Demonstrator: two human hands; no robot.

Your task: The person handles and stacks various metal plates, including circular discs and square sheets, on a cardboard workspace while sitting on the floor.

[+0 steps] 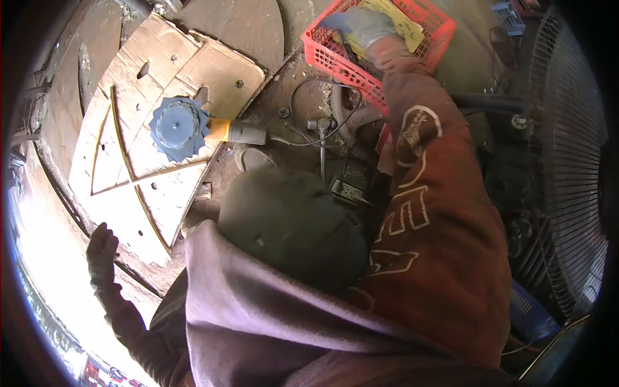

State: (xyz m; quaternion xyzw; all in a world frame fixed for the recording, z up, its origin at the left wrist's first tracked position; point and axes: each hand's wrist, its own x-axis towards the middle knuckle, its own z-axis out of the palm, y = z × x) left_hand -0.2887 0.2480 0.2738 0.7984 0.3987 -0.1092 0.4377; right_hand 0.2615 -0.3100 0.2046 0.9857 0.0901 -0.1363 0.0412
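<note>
- head view: the right hand (371, 27), in a grey glove, is inside the red crate (445, 35), at the upper right; i cannot tell if its fingers grip something or only touch.
- the crate is of plastic, with grid walls; i judge it light and stiff, a little springy, and best held by its rim.
- a yellow sheet (401, 24) lies in the crate, beside this hand; it seems thin, so an edge is a good place to pinch.
- the left hand (103, 248) is at the left side, away from the crate, with fingers nearly straight and nothing visible in them.
- the power tool (242, 133) has a smooth grey-and-yellow body and a blue wheel (177, 128) with pointed, layered edges; it is probably heavy, to be held by the body.
- under the wheel, the tan sheet (213, 61) looks like cardboard, dry, with holes.
- the right sleeve (445, 213) is thick, rust-coloured cloth.
</note>
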